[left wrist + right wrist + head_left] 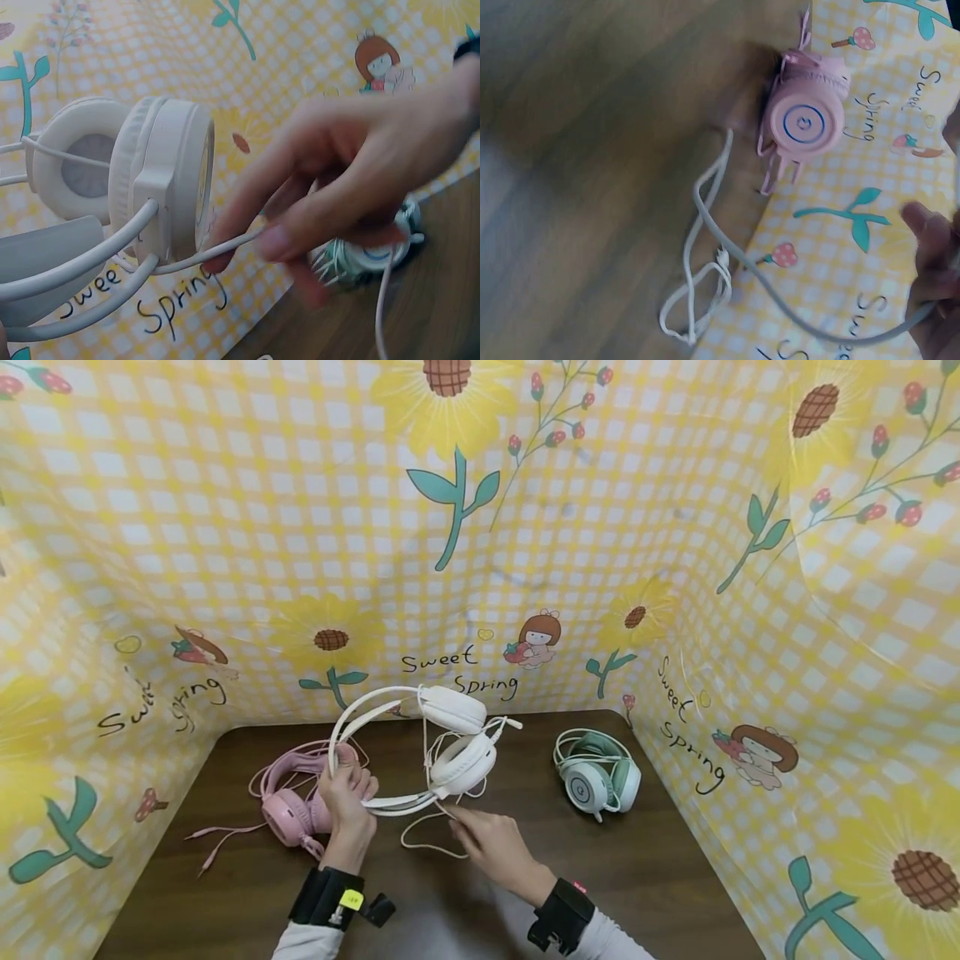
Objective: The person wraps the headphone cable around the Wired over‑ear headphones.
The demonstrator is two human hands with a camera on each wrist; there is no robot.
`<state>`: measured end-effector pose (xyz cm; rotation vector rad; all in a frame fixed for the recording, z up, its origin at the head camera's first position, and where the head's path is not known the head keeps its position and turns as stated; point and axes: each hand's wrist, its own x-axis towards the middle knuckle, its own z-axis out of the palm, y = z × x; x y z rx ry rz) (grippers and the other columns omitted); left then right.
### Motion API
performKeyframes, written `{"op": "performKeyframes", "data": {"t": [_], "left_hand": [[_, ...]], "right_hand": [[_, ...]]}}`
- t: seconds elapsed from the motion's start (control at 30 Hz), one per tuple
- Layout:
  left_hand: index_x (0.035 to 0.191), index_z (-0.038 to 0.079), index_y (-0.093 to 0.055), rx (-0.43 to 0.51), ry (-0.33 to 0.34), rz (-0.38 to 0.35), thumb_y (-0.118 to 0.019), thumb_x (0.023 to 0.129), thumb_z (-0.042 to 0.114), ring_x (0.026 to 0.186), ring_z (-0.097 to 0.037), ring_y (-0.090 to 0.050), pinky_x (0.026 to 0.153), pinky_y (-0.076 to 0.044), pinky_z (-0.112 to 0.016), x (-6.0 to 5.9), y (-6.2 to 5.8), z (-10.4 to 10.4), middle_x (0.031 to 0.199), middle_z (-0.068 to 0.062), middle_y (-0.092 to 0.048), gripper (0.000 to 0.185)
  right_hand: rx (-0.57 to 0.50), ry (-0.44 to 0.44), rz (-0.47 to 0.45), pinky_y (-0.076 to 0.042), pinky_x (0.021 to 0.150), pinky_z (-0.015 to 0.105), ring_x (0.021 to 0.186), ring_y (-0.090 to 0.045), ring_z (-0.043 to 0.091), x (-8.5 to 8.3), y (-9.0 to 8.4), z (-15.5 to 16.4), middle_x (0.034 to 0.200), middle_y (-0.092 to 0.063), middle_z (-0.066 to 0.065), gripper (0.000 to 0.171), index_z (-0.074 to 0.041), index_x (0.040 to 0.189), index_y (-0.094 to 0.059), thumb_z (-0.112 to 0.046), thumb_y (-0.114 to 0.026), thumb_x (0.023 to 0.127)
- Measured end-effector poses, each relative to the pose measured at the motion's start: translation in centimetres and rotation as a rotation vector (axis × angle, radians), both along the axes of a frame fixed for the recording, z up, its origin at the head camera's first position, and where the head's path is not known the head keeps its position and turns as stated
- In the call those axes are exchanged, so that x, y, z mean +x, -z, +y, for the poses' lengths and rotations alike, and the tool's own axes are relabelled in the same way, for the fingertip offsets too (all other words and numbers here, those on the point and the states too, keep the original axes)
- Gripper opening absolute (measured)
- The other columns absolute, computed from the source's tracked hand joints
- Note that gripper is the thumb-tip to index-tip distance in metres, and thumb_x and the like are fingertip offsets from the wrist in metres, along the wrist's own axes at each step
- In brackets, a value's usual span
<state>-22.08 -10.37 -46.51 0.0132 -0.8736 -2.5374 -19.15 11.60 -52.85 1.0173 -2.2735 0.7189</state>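
Makeshift booth (255, 543) — sunflower-print sheeting (660, 460) walling in dark table (667, 885).

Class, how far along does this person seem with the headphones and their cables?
Looks done: the green headphones sit with cable gathered about them; perhaps the pink pair too, though its plug ends trail loose.
In hand: the left hand holds the white headphones; the right hand pinches their cable.
Probably left: gathering that cable, which runs loose.

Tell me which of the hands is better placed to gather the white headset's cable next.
Probably the right hand: it pinches the cable near an ear cup, while the left hand is occupied gripping the headband.
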Motion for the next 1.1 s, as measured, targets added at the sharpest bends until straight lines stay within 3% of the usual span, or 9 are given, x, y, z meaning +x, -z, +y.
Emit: {"op": "performKeyframes", "data": {"t": [0.13, 0.27, 0.53, 0.67, 0.93, 1.1], "left_hand": [[0.075, 0.010, -0.043, -0.064, -0.083, -0.033, -0.058, 0.100, 0.026, 0.039, -0.005, -0.019, 0.037, -0.017, -0.017, 0.1, 0.6, -0.6, 0.052, 0.003, -0.023, 0.033], [0.077, 0.011, -0.042, -0.087, -0.117, -0.070, -0.060, 0.099, 0.026, 0.039, -0.004, -0.022, 0.038, -0.016, -0.018, 0.1, 1.2, -0.8, 0.051, 0.004, -0.026, 0.032], [0.086, 0.002, -0.047, -0.092, -0.148, -0.081, -0.056, 0.101, 0.018, 0.038, -0.004, -0.024, 0.038, -0.013, -0.020, 0.4, 2.8, -1.5, 0.053, 0.000, -0.031, 0.024], [0.084, 0.005, -0.045, -0.076, -0.187, -0.142, -0.062, 0.098, 0.021, 0.039, -0.005, -0.026, 0.037, -0.017, -0.018, 0.7, 3.0, -2.2, 0.054, 0.003, -0.031, 0.027], [0.080, 0.010, -0.048, -0.188, -0.215, -0.224, -0.065, 0.096, 0.027, 0.037, -0.002, -0.026, 0.035, -0.021, -0.015, 1.4, 3.2, -4.5, 0.049, 0.007, -0.029, 0.029], [0.075, 0.014, -0.047, -0.180, -0.148, -0.281, -0.065, 0.096, 0.030, 0.037, -0.001, -0.026, 0.035, -0.022, -0.014, 1.7, 3.3, -5.1, 0.049, 0.008, -0.028, 0.032]], "right_hand": [[0.107, 0.006, 0.019, -0.053, 0.057, 0.031, 0.074, -0.067, 0.005, 0.2, -0.7, 1.4, 0.096, -0.073, -0.006, 0.034, -0.016, 0.126, -0.067, -0.012, -0.069, 0.092], [0.216, 0.023, 0.000, -0.048, 0.049, 0.030, 0.067, -0.064, 0.006, 0.0, -1.7, 2.9, 0.091, -0.073, -0.006, 0.036, -0.017, 0.123, -0.068, -0.011, -0.072, 0.088], [0.378, 0.058, -0.127, -0.043, 0.046, 0.028, 0.064, -0.063, 0.009, -0.9, -4.2, 4.9, 0.080, -0.069, -0.010, 0.013, -0.020, 0.103, -0.072, -0.018, -0.072, 0.090], [0.410, 0.065, -0.138, -0.043, 0.046, 0.028, 0.065, -0.063, 0.011, -0.9, -5.2, 5.7, 0.081, -0.070, -0.010, 0.009, -0.020, 0.100, -0.073, -0.020, -0.072, 0.091], [0.359, 0.043, 0.026, -0.047, 0.049, 0.028, 0.070, -0.065, 0.013, -1.1, -7.8, 7.6, 0.082, -0.067, -0.009, 0.011, -0.019, 0.093, -0.073, -0.012, -0.077, 0.085], [0.287, -0.015, 0.217, -0.047, 0.058, 0.027, 0.072, -0.057, 0.016, -2.0, -8.5, 7.6, 0.084, -0.065, -0.003, 0.008, -0.013, 0.095, -0.074, -0.008, -0.071, 0.090]]}}
